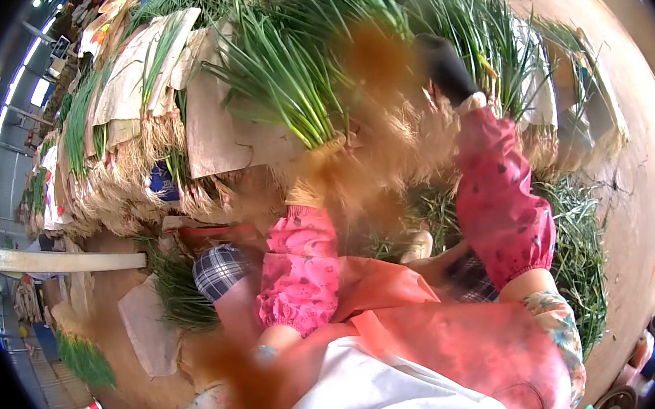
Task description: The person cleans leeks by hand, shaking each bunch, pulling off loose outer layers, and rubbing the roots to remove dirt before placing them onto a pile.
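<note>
My left hand (317, 173), in a yellowish glove, is closed around the lower stems of a bunch of green onions (297, 102). Their leaves fan up and away from me, and pale roots hang beside the glove. Out to the right, my right hand (446, 68) wears a dark glove and reaches among the green onions of the pile (475, 24). Its fingers are blurred and partly covered by an orange smear on the lens. Pink patterned sleeves cover both forearms.
Bundles with trimmed-looking roots (158, 137) and brown sheets (219, 128) line the left of the pile. Loose green leaves (578, 260) lie on the floor at right. A pale curved bar (59, 257) juts in from the left. A red apron (464, 340) covers my lap.
</note>
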The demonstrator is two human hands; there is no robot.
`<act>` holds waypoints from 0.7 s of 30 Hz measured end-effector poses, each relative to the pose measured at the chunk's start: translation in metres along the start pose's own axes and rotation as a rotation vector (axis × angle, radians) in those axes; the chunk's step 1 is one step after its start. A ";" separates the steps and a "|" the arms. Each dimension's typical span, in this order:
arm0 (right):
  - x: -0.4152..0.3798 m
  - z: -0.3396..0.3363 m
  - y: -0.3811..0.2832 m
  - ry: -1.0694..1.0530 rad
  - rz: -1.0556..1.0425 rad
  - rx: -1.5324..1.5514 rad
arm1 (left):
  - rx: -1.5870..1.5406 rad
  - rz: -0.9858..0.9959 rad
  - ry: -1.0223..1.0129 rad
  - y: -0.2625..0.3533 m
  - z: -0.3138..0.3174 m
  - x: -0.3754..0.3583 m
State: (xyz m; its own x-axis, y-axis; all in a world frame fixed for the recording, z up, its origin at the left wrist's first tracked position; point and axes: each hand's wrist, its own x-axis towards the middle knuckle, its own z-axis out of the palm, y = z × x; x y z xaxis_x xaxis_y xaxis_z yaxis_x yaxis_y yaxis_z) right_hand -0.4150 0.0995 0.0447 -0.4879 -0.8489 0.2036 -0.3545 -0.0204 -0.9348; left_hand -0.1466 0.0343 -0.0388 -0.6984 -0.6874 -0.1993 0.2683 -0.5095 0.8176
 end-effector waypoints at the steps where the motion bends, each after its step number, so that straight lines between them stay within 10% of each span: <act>1: -0.008 0.016 -0.001 0.031 -0.004 0.031 | -0.059 0.014 0.003 0.000 0.013 -0.005; 6: -0.063 0.107 -0.017 -0.201 0.277 0.213 | -0.231 0.071 -0.054 -0.036 -0.014 -0.005; 9: -0.069 0.127 0.009 -0.086 -0.086 0.232 | -0.206 0.064 -0.005 -0.061 -0.046 0.003; 15: -0.088 0.138 -0.003 0.006 0.361 0.448 | 0.020 0.057 0.058 -0.060 -0.042 -0.010; 21: -0.076 0.154 -0.025 0.447 0.033 0.185 | -0.226 -0.006 0.042 -0.038 -0.005 -0.033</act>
State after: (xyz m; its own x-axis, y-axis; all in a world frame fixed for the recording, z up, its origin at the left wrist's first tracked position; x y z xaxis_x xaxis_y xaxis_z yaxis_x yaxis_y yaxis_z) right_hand -0.2466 0.0830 0.0081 -0.8058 -0.5412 0.2403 -0.2053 -0.1253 -0.9706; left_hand -0.1306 0.0736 -0.0658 -0.6736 -0.7023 -0.2303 0.4090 -0.6137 0.6754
